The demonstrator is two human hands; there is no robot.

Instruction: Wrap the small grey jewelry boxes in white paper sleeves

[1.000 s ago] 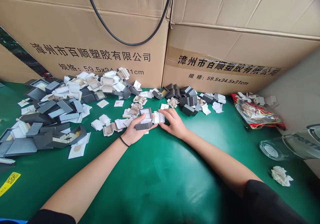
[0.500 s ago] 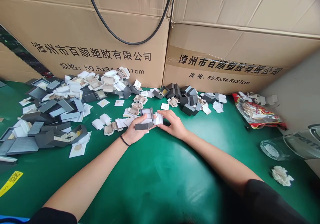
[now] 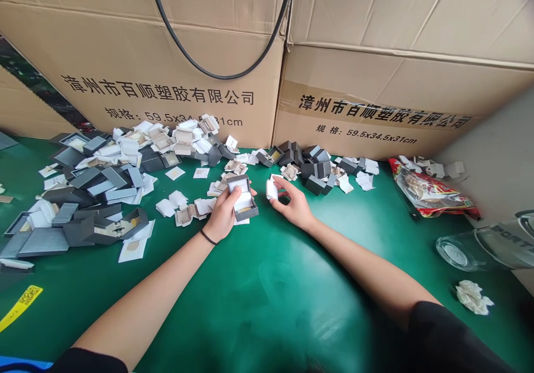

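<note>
Holding an open grey box (image 3: 246, 210) and a small white piece (image 3: 271, 188) apart

From the head view, we see both our hands above the green desk (image 3: 267, 289). Our left hand (image 3: 222, 217) grasps the open grey box, its fingers closed around the side and the thumb (image 3: 236, 193) laid over the pale interior. The lid stands up on the side toward the cardboard cartons (image 3: 175, 45). We wear a thin black band (image 3: 208, 237) on the left wrist.

Our right hand (image 3: 295, 206) pinches the small white piece between thumb and fingers (image 3: 280, 181), just beside the box but not touching it. We cannot tell whether it is one folded paper or several layers.

To our left, a large heap of grey boxes and white papers (image 3: 112, 175) spreads over the desk. Loose white and beige inserts (image 3: 183, 214) lie between that heap and our left hand. Beyond our right hand, near the cartons, sits a smaller cluster of grey boxes (image 3: 317, 170). Farther right we have a red-edged clear packet (image 3: 431, 192), a transparent container (image 3: 484, 245) lying on its side and a crumpled tissue (image 3: 474, 297). A yellow label (image 3: 20, 306) lies at the near left, and a black cable (image 3: 221, 77) loops in front of the cartons.
</note>
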